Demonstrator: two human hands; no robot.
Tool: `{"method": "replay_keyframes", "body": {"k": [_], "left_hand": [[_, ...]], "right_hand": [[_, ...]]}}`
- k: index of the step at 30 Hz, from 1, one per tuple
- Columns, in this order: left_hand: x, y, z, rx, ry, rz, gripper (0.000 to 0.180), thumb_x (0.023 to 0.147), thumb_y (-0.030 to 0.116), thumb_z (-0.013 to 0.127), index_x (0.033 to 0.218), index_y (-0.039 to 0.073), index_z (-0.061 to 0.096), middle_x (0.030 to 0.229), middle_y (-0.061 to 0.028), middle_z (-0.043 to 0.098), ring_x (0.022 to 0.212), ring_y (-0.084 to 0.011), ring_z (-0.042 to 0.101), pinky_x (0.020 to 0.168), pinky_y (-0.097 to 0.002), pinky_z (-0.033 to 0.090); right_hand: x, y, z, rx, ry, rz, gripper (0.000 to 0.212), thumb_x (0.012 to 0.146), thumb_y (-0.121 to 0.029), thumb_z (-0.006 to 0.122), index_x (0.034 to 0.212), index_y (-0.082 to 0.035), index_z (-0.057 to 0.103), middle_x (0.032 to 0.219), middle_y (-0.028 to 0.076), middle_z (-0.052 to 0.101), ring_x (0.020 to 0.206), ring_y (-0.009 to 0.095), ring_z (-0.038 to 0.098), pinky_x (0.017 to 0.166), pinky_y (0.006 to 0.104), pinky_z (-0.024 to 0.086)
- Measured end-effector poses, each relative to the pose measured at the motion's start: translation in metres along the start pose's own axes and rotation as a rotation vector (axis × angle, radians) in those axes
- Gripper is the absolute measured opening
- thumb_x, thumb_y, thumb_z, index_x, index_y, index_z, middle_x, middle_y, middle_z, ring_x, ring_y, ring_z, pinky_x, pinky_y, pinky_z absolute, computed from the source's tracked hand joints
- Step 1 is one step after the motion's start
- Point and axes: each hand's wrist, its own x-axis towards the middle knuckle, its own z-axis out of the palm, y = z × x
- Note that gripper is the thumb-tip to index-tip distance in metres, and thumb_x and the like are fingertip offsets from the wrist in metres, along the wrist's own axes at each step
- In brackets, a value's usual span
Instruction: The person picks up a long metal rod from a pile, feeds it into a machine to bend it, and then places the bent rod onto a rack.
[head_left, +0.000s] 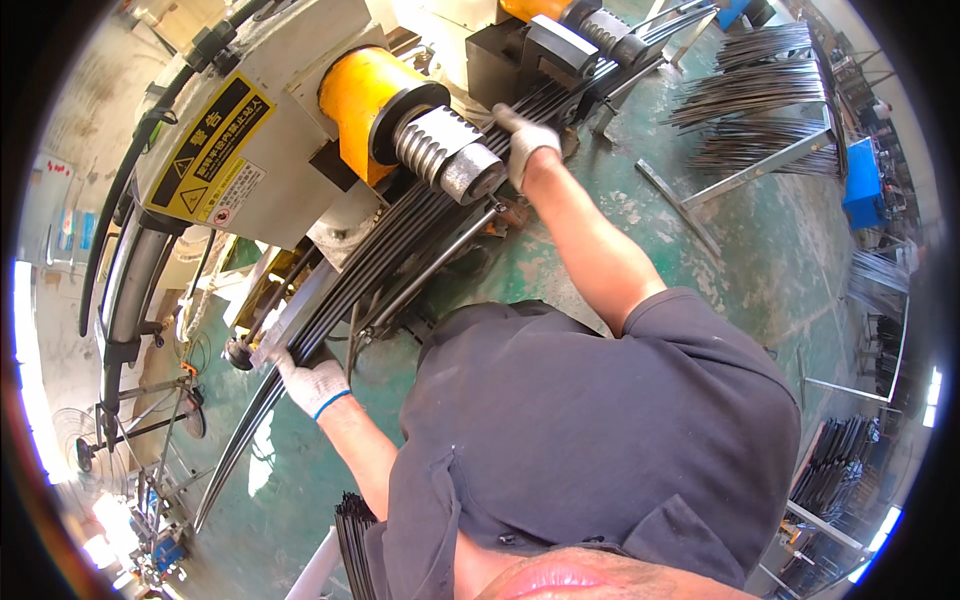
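Note:
A bundle of long dark metal rods [372, 252] runs diagonally through a machine, from the lower left to the upper right. My left hand [316, 386], in a white glove with a blue cuff edge, is closed around the rods near their lower-left stretch. Farther up the bundle, my right hand [530, 143], also gloved, grips the rods just past a grooved metal roller [440, 150]; its thumb sticks out and some fingers are hidden. The roller projects from a yellow cylindrical housing [362, 100] above the rods.
The grey machine body [300, 120] carries a yellow and black warning label [212, 150]. A second, dark clamp block [545, 55] stands at the top. Racks of thin rods [765, 100] and a blue bin [865, 185] are at the right. Another rod bundle [354, 540] stands below my left arm.

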Motion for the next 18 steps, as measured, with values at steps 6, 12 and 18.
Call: {"method": "replay_keyframes", "body": {"k": [6, 12, 18], "left_hand": [[0.002, 0.009, 0.001, -0.106, -0.045, -0.081, 0.037, 0.104, 0.031, 0.062, 0.127, 0.002, 0.068, 0.131, -0.0155, 0.071, 0.122, -0.0339, 0.066, 0.113, -0.053, 0.047], [0.036, 0.032, -0.028, -0.051, -0.045, 0.048, 0.035, 0.108, 0.024, 0.053, 0.122, -0.004, 0.069, 0.129, -0.0177, 0.07, 0.123, -0.0348, 0.065, 0.115, -0.0514, 0.047], [-0.001, -0.037, 0.002, -0.009, -0.227, -0.251, 0.033, 0.102, 0.021, 0.068, 0.128, 0.0, 0.068, 0.13, -0.0158, 0.071, 0.121, -0.0345, 0.066, 0.115, -0.052, 0.047]], "right_hand": [[0.092, -0.024, -0.024, 0.179, -0.161, -0.084, 0.033, 0.094, -0.026, 0.079, 0.124, -0.011, 0.074, 0.106, 0.005, 0.078, 0.094, 0.025, 0.073, 0.098, 0.0529, 0.051], [0.015, -0.015, -0.011, -0.085, -0.015, -0.044, 0.061, 0.086, -0.03, 0.088, 0.13, 0.006, 0.067, 0.139, 0.023, 0.066, 0.125, 0.033, 0.062, 0.118, 0.0501, 0.035], [-0.054, -0.001, 0.006, 0.088, -0.198, 0.149, 0.043, 0.086, -0.02, 0.088, 0.114, 0.007, 0.07, 0.11, 0.019, 0.073, 0.091, 0.03, 0.073, 0.078, 0.047, 0.062]]}}
